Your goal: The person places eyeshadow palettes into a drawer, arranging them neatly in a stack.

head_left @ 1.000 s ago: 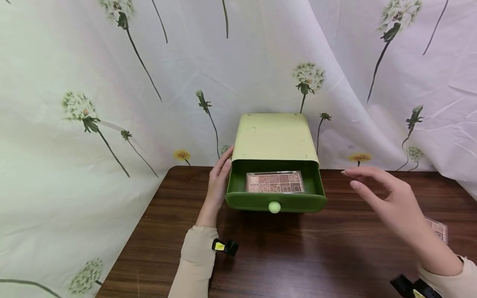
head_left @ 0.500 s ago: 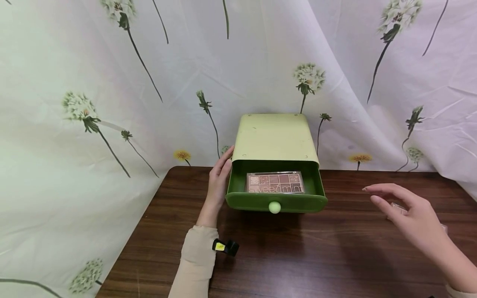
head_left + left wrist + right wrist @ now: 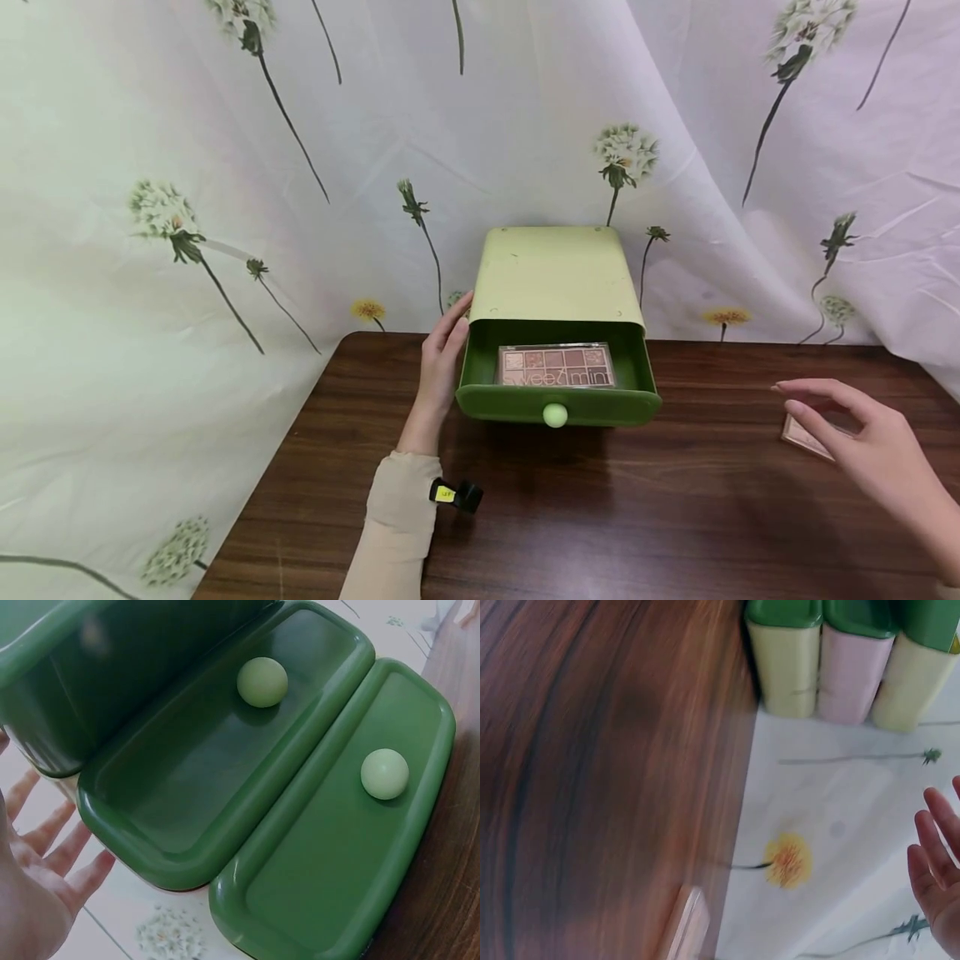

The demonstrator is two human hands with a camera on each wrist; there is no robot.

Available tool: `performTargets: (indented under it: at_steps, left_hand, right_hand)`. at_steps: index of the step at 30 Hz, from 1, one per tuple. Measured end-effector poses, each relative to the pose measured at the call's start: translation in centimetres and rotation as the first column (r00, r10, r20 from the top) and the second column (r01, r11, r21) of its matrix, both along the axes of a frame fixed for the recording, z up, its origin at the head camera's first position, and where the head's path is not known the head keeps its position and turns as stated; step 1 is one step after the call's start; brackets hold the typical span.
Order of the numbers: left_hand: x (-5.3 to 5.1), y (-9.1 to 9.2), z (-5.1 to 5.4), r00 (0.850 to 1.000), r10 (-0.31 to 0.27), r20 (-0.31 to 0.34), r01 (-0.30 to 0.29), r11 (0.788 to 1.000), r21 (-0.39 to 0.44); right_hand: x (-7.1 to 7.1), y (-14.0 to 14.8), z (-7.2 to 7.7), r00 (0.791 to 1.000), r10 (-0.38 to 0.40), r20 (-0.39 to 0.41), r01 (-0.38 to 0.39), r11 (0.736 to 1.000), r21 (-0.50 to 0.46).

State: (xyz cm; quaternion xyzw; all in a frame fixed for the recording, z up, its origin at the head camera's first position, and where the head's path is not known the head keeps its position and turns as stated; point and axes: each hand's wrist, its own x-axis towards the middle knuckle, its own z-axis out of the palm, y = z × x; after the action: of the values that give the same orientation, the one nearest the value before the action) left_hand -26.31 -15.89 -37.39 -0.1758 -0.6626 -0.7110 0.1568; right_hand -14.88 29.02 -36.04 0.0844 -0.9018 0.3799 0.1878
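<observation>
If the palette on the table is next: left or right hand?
Right, I'd say: the right hand is empty and close to that palette; the left hand is at the drawer unit.

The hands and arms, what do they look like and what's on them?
The left hand and right hand are bare, with no gloves. On the left there's a wrinkled beige sleeve and a small black gadget with a yellow label, its marks too tiny to read.

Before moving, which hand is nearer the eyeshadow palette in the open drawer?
Left. The left hand is beside the drawer, left of the eyeshadow palette; the right hand is farther off, to its right.
</observation>
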Motion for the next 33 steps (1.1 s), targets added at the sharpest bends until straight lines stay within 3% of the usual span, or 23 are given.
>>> performTargets:
  at_steps: [8, 14, 21, 33]
  left_hand:
    - [0.1, 0.0, 0.1, 1.0, -0.008, 0.012, 0.007, 1.0, 0.01]
    - [0.1, 0.0, 0.1, 1.0, -0.011, 0.012, 0.011, 1.0, 0.013]
    - [0.1, -0.1, 0.1, 1.0, -0.007, 0.01, 0.007, 1.0, 0.016]
    - [0.0, -0.1, 0.1, 1.0, 0.0, 0.008, 0.0, 1.0, 0.009]
  right_hand:
    - [0.0, 2.2, -1.4, 0.999, 0.028, -0.038, -0.028, 1.0, -0.004]
    - [-0.1, 3.7, -2.4, 1.0, 0.008, -0.028, -0.008, 1.0, -0.015]
    - [-0.2, 5.0, -3.2, 0.999, 0.004, -0.035, -0.007, 0.996, -0.093]
    - [-1.5, 8.9, -5.7, 0.996, 0.025, -0.08, -0.033, 0.995, -0.098]
